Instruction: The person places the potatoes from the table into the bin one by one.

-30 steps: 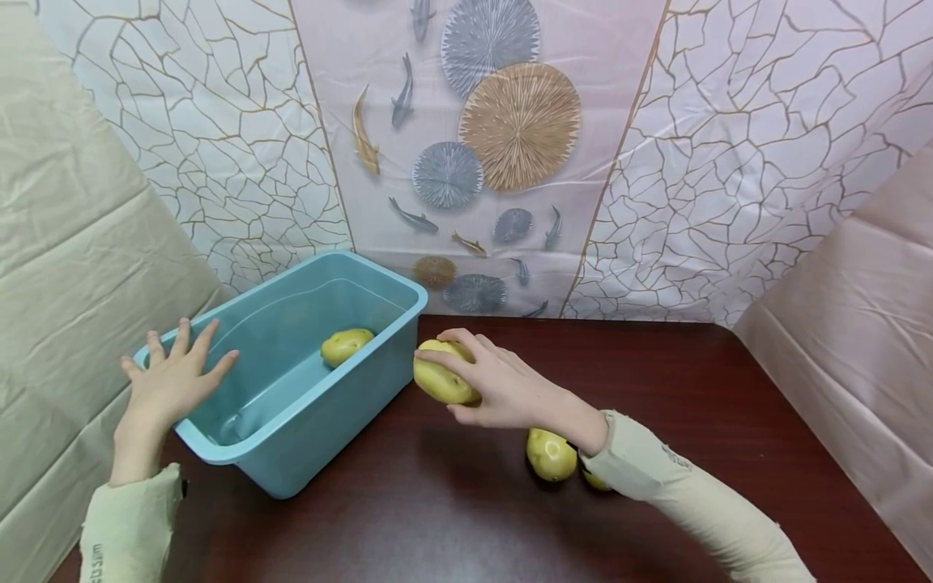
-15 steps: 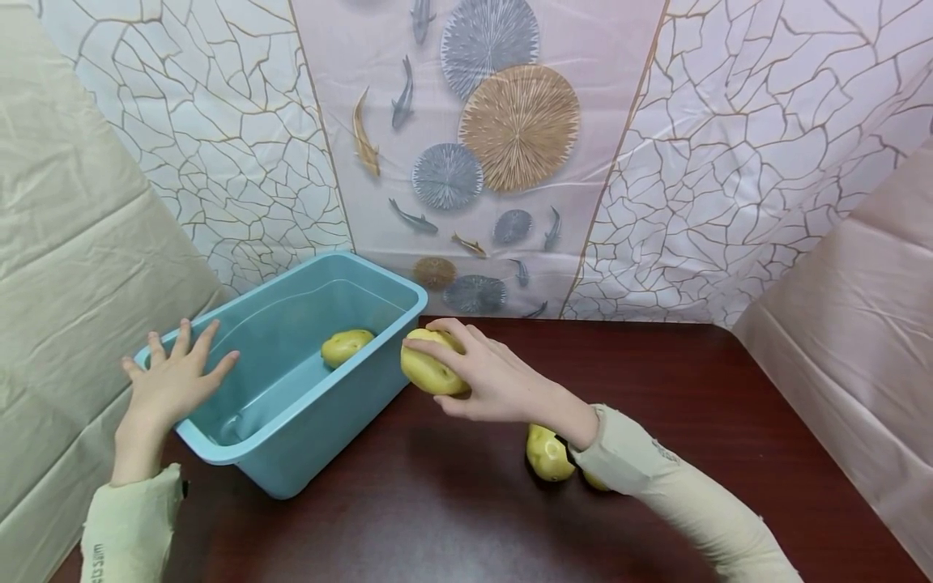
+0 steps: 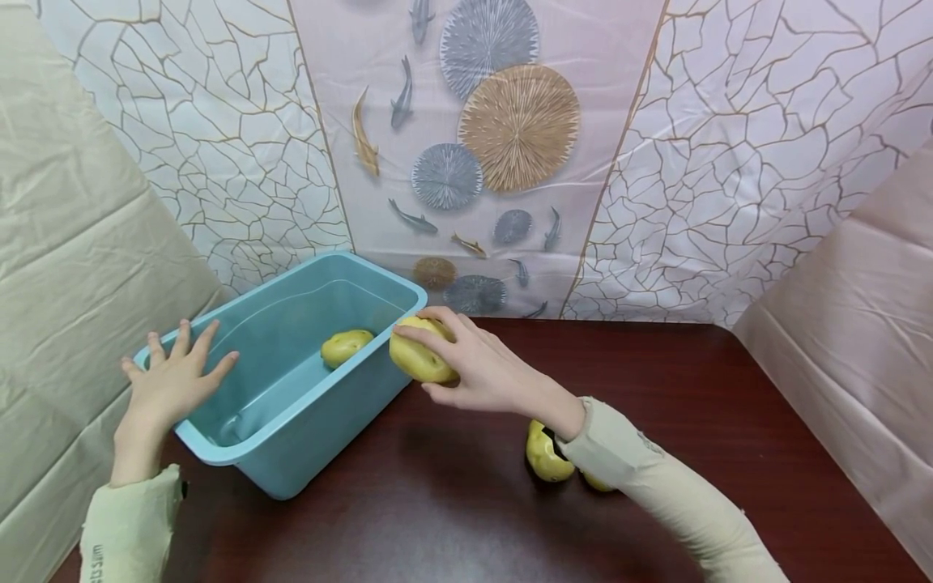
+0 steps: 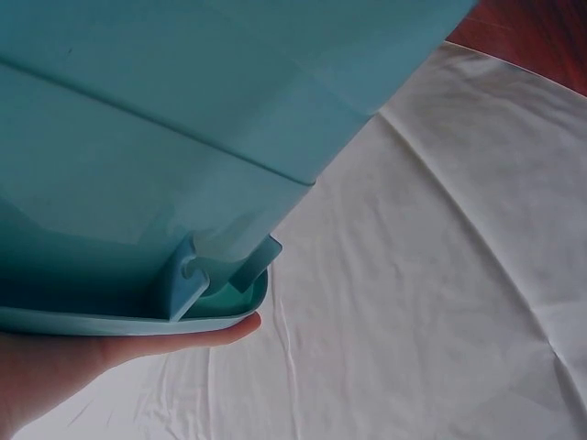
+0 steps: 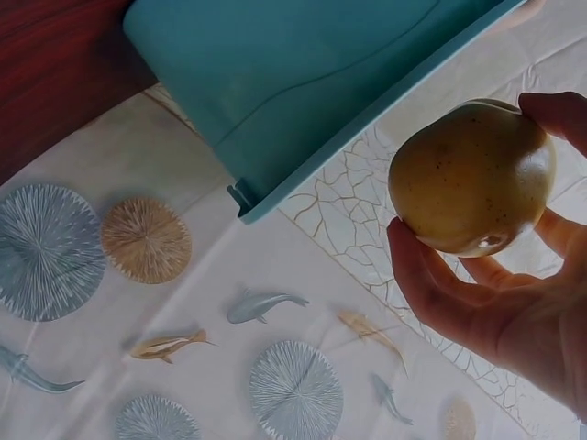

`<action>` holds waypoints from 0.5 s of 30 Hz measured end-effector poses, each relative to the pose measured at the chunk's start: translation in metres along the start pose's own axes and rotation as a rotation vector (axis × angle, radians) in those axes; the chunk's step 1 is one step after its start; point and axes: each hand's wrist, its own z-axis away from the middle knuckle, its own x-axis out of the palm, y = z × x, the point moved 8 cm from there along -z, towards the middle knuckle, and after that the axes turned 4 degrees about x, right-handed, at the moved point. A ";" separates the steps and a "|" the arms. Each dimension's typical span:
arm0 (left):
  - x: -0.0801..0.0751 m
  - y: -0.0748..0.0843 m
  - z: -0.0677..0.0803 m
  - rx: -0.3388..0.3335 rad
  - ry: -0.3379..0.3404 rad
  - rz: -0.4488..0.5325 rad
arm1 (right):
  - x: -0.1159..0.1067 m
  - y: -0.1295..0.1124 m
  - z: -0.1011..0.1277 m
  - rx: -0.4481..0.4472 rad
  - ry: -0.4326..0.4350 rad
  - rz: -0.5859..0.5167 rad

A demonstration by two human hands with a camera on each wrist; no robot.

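My right hand (image 3: 466, 368) grips a yellow potato (image 3: 417, 356) just above the right rim of the light blue plastic tub (image 3: 291, 449); in the right wrist view the same potato (image 5: 472, 177) sits between thumb and fingers beside the tub (image 5: 303, 82). A second potato (image 3: 346, 346) lies inside the tub. My left hand (image 3: 172, 380) rests flat, fingers spread, on the tub's left rim; in the left wrist view a fingertip (image 4: 225, 333) shows under the rim (image 4: 119, 321). Two more potatoes (image 3: 545, 455) lie on the dark wooden table (image 3: 692, 389), partly hidden by my right sleeve.
Patterned cloth with fish and round motifs (image 3: 510, 129) hangs behind the table. Beige cloth (image 3: 66, 227) drapes on the left and pinkish cloth (image 3: 853, 324) on the right. The table's front edge is out of view.
My right hand has carried the potato left and slightly up, from over the table to the tub's right rim. The left hand and tub have stayed put.
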 end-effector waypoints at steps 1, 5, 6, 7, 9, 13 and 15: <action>0.000 0.000 0.000 0.000 0.001 0.001 | 0.000 0.000 -0.001 -0.003 0.003 -0.002; 0.000 0.000 0.000 0.000 0.001 -0.001 | 0.000 -0.001 -0.005 -0.007 0.009 -0.007; 0.000 0.000 0.000 0.000 0.001 0.000 | 0.000 -0.001 -0.007 -0.006 0.011 -0.007; 0.000 0.000 0.000 -0.001 0.001 0.000 | 0.000 -0.001 -0.008 -0.006 0.012 -0.008; 0.000 0.000 0.000 -0.001 0.004 0.000 | 0.000 -0.001 -0.010 -0.006 0.011 -0.011; 0.001 0.000 0.000 -0.002 0.001 -0.002 | -0.001 -0.004 -0.014 -0.014 0.017 -0.013; 0.001 -0.001 0.000 -0.004 -0.001 0.000 | -0.002 -0.006 -0.015 -0.022 0.023 -0.013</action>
